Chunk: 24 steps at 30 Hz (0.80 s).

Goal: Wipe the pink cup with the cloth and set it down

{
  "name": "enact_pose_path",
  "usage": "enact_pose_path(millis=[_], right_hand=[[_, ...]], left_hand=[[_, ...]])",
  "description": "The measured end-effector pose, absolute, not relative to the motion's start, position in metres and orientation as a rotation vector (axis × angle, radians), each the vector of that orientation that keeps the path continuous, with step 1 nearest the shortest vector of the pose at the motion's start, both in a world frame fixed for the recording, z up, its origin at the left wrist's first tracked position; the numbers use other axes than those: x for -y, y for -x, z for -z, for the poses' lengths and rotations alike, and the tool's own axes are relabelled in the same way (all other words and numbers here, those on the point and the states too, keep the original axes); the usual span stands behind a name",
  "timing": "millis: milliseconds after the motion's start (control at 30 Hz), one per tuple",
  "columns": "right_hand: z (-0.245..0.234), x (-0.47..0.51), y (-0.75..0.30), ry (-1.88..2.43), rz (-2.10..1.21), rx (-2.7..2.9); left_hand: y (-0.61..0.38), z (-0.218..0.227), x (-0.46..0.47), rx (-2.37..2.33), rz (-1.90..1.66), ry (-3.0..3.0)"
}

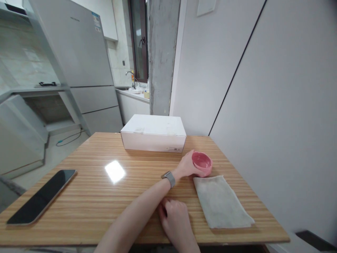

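Note:
My left hand [187,166], with a grey-banded watch on its wrist, reaches across to the right and grips a pink bowl [202,162] by its left side. The bowl stands upright, and its visible inside is bare. Just in front of it lies a flat, pale grey-green cloth [222,203], its far edge close to the bowl. My right hand [176,216] rests on the table near the front edge, curled into a loose fist beside the left forearm. No object shows in it, and its fingertips are tucked out of sight.
A white box [154,142] stands at the back of the wood-grained table [137,175]. At the left lies a dark-screened phone or tablet [42,196]. A pale wall [263,105] runs along the right side. A fridge [76,49] and sink counter are beyond.

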State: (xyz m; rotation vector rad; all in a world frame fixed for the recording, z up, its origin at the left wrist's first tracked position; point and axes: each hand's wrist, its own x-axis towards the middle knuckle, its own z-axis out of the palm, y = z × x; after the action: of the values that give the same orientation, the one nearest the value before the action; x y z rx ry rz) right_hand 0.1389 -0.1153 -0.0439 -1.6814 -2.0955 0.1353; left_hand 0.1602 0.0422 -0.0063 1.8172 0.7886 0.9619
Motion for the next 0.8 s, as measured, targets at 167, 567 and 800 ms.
enact_pose_path(millis=[167,567,800], right_hand=[[0.046,0.115,-0.140,1.663,-0.144,2.060],[0.042,0.114,-0.138,1.589,-0.212,2.046],[0.040,0.116,-0.139,1.575,-0.182,2.036]], left_hand=[[-0.135,0.000,-0.033,-0.810,-1.040,-1.824],[0.082,-0.009,-0.028,-1.687,-1.273,-1.647],[0.136,0.021,-0.045,-2.024,-1.272,-1.520]])
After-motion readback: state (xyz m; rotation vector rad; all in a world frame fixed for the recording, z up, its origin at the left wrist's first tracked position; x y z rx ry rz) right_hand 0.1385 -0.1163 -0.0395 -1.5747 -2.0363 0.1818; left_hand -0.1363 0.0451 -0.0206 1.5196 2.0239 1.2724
